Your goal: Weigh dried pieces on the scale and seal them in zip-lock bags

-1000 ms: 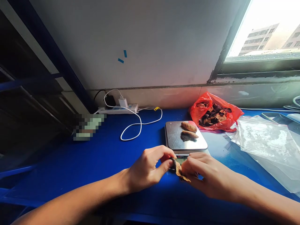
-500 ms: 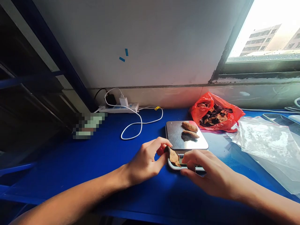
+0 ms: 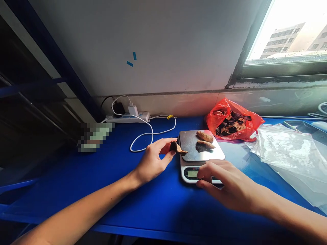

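Note:
My left hand (image 3: 153,160) pinches a curled piece of dried peel (image 3: 178,149), dark outside and tan inside, between thumb and fingertips. The piece is held at the left edge of a digital kitchen scale (image 3: 185,156) with a steel plate. On that plate lie two brown dried pieces; the upper one (image 3: 204,136) is elongated, the lower one (image 3: 206,145) has a dark part at its left. My right hand (image 3: 227,183) hovers over the front of the scale and partly covers its display (image 3: 192,174). Its fingers are loosely bent, thumb apart, and I see nothing held in them.
Behind the scale, a red plastic bag (image 3: 251,131) stands open, full of dark and tan dried pieces. Clear plastic bags (image 3: 288,146) lie at the right. A power strip (image 3: 127,118) with a white cable (image 3: 152,132) sits along the wall on the blue table (image 3: 114,204).
My left hand has lifted the peel up and left from in front of the scale's display, turning it, so more of the display shows. My right hand has stayed nearly in place.

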`<state>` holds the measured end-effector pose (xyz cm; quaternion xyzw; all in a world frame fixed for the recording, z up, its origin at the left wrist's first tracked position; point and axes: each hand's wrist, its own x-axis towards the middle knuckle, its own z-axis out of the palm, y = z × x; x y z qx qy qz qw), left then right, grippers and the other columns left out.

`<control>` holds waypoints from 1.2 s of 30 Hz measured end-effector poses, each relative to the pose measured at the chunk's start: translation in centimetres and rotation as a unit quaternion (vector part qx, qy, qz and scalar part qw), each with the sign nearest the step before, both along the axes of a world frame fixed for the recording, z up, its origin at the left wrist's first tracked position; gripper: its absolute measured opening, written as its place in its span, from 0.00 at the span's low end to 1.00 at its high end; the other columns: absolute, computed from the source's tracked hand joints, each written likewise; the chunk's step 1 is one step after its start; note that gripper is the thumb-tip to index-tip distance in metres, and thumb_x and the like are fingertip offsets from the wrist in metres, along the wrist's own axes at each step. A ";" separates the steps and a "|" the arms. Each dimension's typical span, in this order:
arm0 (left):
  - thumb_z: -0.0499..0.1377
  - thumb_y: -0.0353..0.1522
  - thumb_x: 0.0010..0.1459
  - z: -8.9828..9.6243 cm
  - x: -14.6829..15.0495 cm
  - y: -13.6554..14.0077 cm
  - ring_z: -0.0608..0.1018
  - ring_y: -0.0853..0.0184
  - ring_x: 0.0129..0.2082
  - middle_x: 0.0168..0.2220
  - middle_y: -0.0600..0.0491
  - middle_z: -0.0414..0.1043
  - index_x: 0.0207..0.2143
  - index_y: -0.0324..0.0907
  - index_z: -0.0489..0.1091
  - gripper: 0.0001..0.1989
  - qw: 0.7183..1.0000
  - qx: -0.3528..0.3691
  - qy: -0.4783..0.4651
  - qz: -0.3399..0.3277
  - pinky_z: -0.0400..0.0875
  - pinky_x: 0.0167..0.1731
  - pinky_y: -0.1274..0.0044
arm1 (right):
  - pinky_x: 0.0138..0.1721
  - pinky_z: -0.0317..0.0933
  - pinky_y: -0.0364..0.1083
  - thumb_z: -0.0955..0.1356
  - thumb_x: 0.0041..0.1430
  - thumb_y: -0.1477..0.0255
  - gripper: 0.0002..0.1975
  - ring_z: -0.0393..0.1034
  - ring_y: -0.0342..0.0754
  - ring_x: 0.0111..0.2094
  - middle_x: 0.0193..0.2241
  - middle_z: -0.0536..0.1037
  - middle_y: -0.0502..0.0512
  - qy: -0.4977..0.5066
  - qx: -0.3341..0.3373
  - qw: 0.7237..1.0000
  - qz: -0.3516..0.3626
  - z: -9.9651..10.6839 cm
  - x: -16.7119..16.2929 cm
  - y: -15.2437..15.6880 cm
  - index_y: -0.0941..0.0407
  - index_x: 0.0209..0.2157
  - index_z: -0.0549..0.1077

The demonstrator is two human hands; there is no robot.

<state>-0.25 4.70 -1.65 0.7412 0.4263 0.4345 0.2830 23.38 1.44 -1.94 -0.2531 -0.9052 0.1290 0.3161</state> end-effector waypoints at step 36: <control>0.60 0.30 0.57 1.1 0.9 -2.1 0.78 0.66 0.34 0.35 0.49 0.77 0.45 0.38 0.73 0.13 0.995 -0.057 0.031 -0.072 0.76 0.39 0.72 | 0.33 0.67 0.43 0.61 0.67 0.76 0.05 0.72 0.45 0.34 0.35 0.75 0.57 0.033 0.062 0.996 -0.058 -0.7 0.0 1.4 0.56 0.42 0.67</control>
